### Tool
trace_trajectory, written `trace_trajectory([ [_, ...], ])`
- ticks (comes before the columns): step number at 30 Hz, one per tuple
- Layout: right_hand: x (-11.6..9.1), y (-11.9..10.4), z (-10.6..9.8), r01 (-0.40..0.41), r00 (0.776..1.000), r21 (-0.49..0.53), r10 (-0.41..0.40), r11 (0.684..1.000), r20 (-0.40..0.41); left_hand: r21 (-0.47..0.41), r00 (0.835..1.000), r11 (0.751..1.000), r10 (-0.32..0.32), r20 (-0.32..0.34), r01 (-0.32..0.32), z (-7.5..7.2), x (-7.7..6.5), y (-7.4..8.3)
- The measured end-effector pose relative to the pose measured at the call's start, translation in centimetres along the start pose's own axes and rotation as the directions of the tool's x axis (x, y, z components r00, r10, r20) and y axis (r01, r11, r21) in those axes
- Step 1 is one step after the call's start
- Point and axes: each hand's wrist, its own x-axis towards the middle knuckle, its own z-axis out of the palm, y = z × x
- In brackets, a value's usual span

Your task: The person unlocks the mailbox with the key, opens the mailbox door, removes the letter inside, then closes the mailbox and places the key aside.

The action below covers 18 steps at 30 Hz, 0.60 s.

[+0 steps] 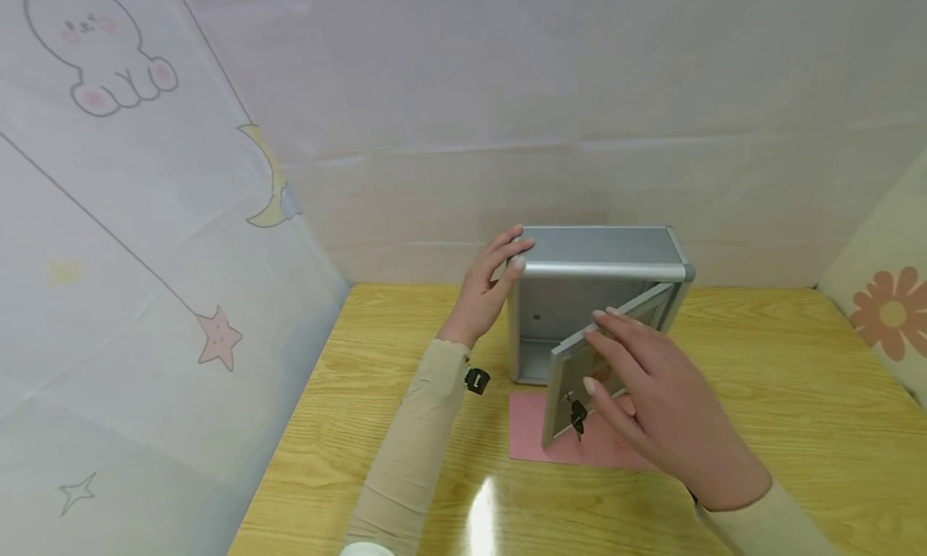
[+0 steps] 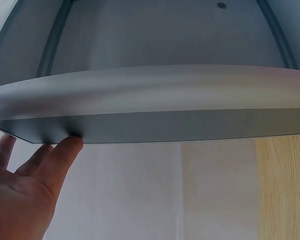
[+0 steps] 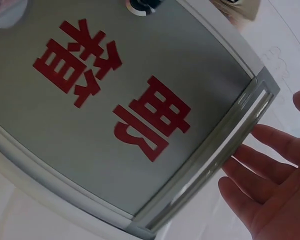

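Observation:
A grey metal mailbox (image 1: 601,246) with silver edges stands on the table, its front door (image 1: 561,371) swung partway outward. My left hand (image 1: 481,294) rests at its upper left corner, fingertips on the top and thumb by the front edge. In the left wrist view, extended fingers touch the mailbox's grey panel (image 2: 190,125). My right hand (image 1: 666,403) touches the door's upper edge with nearly straight fingers, the thumb apart. Keys (image 1: 578,415) with a black head hang from the door's lock. Large red characters mark the door panel (image 3: 205,65) in the right wrist view.
A pink paper (image 1: 527,427) lies on the wooden table (image 1: 376,363) beneath the door. Behind stands a pale wall covering (image 1: 434,194), with a cartoon-printed one (image 1: 145,186) at the left. A black wrist strap piece (image 1: 476,380) shows at my left sleeve.

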Motion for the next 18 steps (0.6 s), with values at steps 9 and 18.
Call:
trace_trajectory([
  [9,1.1,1.1,2.6,-0.014,0.995,-0.052,0.019,0.999,0.101,0.014,1.0,1.0,0.008,-0.012,-0.007,0.0,-0.1,-0.1],
  [18,1.8,1.8,4.3,-0.067,0.994,-0.08,0.073,0.995,0.078,0.002,1.0,1.0,0.028,-0.006,-0.028,0.1,0.0,0.0],
])
